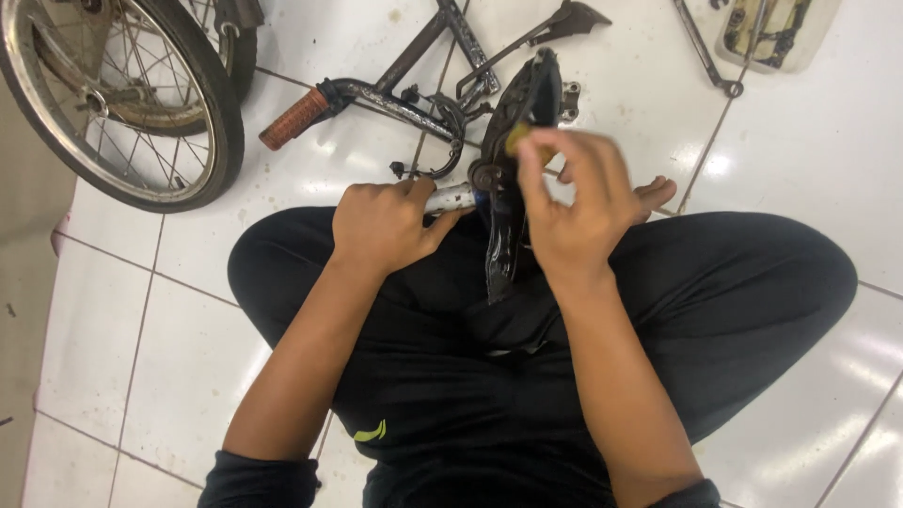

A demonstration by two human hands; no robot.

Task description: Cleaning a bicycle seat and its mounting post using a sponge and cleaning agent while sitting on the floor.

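Seated cross-legged on white floor tiles [781,160], a person's left hand [381,226] is clenched around a silver metal tube [453,198] on a dark bicycle handlebar assembly [503,169] above the lap. The right hand [574,202] pinches a small yellowish piece [520,141] against it; a spoked bicycle wheel [122,103] lies at the floor's far-left corner.

The scene is bright and evenly lit from above. The glossy white floor tiles [781,160] throw back soft patches of glare, strongest at the far right and beside the near right knee. Shadows are faint and short under the wheel [122,94] at the far left. The right hand [574,202] is smeared by motion blur at the fingertips; the left hand [381,226] is sharp. The dark trousers [734,292] lose detail.
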